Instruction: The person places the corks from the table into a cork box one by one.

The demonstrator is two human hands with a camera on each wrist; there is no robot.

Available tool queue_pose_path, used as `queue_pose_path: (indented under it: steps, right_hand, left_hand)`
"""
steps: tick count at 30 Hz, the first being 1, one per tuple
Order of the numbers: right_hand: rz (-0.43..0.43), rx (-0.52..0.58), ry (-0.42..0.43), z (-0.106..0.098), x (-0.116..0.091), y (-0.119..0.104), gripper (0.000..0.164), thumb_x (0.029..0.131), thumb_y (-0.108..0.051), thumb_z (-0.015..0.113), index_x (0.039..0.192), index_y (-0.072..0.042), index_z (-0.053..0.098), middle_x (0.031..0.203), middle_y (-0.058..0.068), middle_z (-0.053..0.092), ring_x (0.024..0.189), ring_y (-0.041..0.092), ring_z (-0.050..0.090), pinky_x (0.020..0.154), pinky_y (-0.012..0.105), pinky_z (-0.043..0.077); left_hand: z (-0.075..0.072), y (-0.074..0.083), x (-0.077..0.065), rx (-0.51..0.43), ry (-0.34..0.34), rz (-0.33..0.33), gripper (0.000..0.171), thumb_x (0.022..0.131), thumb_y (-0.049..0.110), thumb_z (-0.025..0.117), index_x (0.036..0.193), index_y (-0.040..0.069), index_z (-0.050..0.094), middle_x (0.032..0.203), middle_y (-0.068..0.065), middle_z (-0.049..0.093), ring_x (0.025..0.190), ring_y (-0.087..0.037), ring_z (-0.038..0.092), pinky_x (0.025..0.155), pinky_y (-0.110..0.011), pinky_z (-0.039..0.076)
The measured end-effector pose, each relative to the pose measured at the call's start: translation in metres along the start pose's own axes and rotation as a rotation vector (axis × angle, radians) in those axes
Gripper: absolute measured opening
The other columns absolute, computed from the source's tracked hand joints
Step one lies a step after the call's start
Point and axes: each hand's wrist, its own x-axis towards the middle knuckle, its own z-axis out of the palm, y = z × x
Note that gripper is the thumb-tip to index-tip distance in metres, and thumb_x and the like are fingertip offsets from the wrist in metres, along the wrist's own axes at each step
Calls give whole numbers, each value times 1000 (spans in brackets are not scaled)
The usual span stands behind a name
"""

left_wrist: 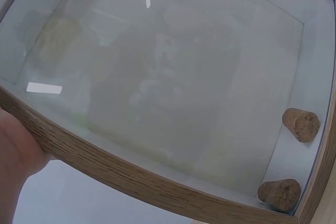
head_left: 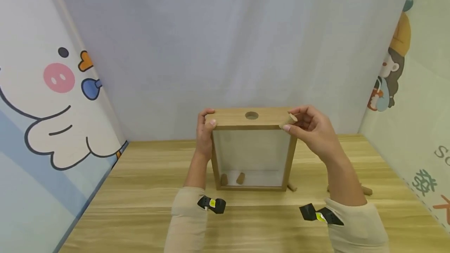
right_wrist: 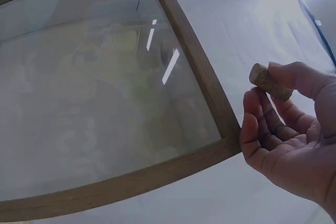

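Observation:
A wooden shadow box (head_left: 232,117) with a clear front stands upright on the table, a round hole (head_left: 251,115) in its top. My left hand (head_left: 205,130) grips its upper left corner, thumb on the top's front edge. Between thumb and fingers, my right hand (head_left: 313,130) pinches a cork (right_wrist: 270,82) at the upper right corner; other fingers of that hand are close to the frame. Inside, on the bottom, are two corks: one cork (left_wrist: 281,194) in the corner and another cork (left_wrist: 302,124) a short way along.
A cork (head_left: 292,186) lies on the table by the box's lower right corner. More corks (head_left: 366,190) lie farther right, partly hidden by my right forearm. A pale curtain (head_left: 228,50) hangs behind the wooden table (head_left: 151,206), with printed cloths at both sides.

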Motion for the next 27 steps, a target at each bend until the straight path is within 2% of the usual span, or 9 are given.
queue_pose_path:
  steps: [3, 7, 11, 16, 22, 25, 27]
  right_hand:
    - [25, 20, -51, 0, 13, -7, 31, 85, -3, 65, 110, 5, 50, 94, 5, 59, 81, 17, 58, 66, 24, 47]
    - [83, 61, -136, -1, 33, -16, 28, 84, -4, 66, 107, 2, 50, 92, 8, 60, 82, 19, 59, 68, 27, 48]
    - [133, 76, -235, -4, 51, -23, 29, 84, -3, 66, 108, 2, 50, 93, 10, 60, 85, 21, 60, 75, 30, 49]
    - [154, 28, -327, -5, 70, -25, 29, 83, -2, 66, 108, -2, 53, 95, 12, 60, 88, 25, 57, 78, 34, 46]
    - [220, -20, -450, 1, 91, -23, 29, 82, 2, 64, 108, -1, 53, 92, 14, 59, 81, 26, 56, 74, 37, 46]
    - [286, -55, -527, 7, 103, -23, 30, 81, 1, 64, 108, 1, 51, 88, 13, 59, 74, 22, 53, 67, 34, 45]
    - [334, -88, -566, 11, 111, -24, 30, 80, -1, 66, 106, 0, 51, 85, 11, 57, 72, 20, 52, 63, 32, 44]
  left_hand:
    - [0, 1, -1, -13, 2, -11, 34, 81, 27, 46, 115, 20, 45, 99, -7, 42, 64, -16, 44, 60, -35, 39]
    - [0, 1, -1, -14, 1, -4, 37, 81, 26, 46, 116, 14, 43, 89, -6, 43, 63, -15, 45, 59, -34, 40]
    - [-1, 2, 1, -10, 2, 6, 38, 81, 24, 45, 117, 12, 43, 94, -5, 43, 65, -15, 46, 61, -34, 41]
    - [-2, 2, 1, -21, 14, 6, 37, 81, 24, 46, 117, 14, 45, 105, -5, 43, 71, -13, 45, 64, -33, 40]
    - [-2, 2, -1, -51, 17, -11, 36, 81, 24, 48, 116, 16, 45, 106, -5, 43, 73, -13, 46, 66, -33, 40]
    - [-2, 2, 0, -31, 19, -3, 38, 81, 25, 48, 117, 15, 45, 116, -6, 40, 81, -16, 44, 71, -34, 38]
    - [-2, 3, 0, -11, 22, 9, 38, 81, 25, 48, 118, 14, 44, 126, -6, 34, 93, -16, 40, 78, -33, 35]
